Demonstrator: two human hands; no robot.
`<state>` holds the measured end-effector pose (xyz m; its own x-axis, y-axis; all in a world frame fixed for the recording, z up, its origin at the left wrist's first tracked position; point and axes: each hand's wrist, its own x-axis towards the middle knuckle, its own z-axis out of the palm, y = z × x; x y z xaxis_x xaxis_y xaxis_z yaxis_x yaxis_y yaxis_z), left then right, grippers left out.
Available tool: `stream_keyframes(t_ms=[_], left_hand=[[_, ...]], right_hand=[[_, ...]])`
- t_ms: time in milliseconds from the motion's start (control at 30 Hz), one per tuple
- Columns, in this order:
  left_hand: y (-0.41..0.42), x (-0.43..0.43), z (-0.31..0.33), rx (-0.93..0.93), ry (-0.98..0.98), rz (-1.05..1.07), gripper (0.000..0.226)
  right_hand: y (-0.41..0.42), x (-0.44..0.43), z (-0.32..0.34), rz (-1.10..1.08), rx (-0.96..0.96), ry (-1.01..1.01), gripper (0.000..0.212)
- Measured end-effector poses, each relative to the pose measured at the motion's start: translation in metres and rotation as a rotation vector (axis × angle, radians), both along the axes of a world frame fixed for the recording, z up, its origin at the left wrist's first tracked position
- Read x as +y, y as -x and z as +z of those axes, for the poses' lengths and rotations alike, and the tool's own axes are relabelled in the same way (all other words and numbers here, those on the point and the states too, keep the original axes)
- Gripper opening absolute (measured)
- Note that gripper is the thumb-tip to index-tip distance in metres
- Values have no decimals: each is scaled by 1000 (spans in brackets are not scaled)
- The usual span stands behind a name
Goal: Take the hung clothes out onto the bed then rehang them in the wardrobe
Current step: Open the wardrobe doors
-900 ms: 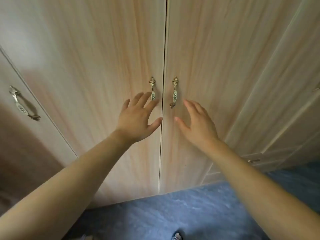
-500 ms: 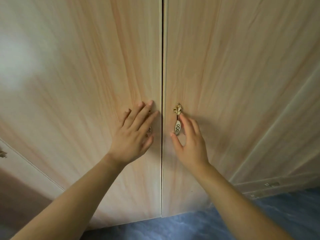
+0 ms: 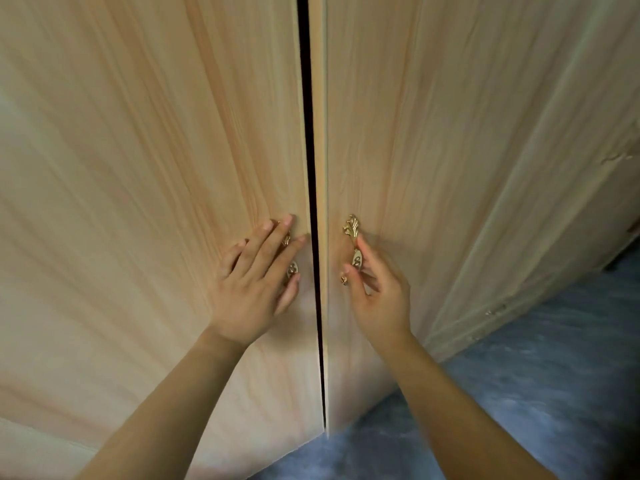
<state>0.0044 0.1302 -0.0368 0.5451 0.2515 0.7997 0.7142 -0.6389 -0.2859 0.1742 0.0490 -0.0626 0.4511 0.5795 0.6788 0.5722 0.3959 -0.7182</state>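
Wooden wardrobe [image 3: 138, 168]: two doors, two gold handles [image 3: 351, 237]

Left grip [image 3: 254, 289] fingers spread flat, right grip [image 3: 375, 292] curled in pinch, both forearms extended

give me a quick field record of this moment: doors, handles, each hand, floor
doors: two wood-grain wardrobe doors, left door and right door, parted by a narrow dark gap
handles: ornate gold, one per door beside the gap; left handle mostly covered, right handle partly visible
left hand: fingers lying over the left handle
right hand: fingers curled around the right handle
clothes: none visible
floor: blue, marbled
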Motion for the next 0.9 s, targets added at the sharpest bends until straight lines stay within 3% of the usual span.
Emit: stream_keyframes(t_ms=[133,367,533,633,767,900], left_hand=[[3,-3,5,-8,81,-101,44],[-18,-40,2,119,427,-269,53],[-58,-60,24,28,709,-684,49],[-87,-79,55,12,734,-885,47],[-127,-110,89,-35,853,-1142,63],[-154,-134,86,-107,966,-1254,74]], right_hand=[[4,-33,2,-98,-23,53,54],[-10,-113,3,-329,-62,173,53],[-31,-162,15,-367,64,221,52],[-44,-179,18,-348,81,244,55],[-61,-194,17,-310,120,243,53],[-71,-206,16,-298,123,208,49]])
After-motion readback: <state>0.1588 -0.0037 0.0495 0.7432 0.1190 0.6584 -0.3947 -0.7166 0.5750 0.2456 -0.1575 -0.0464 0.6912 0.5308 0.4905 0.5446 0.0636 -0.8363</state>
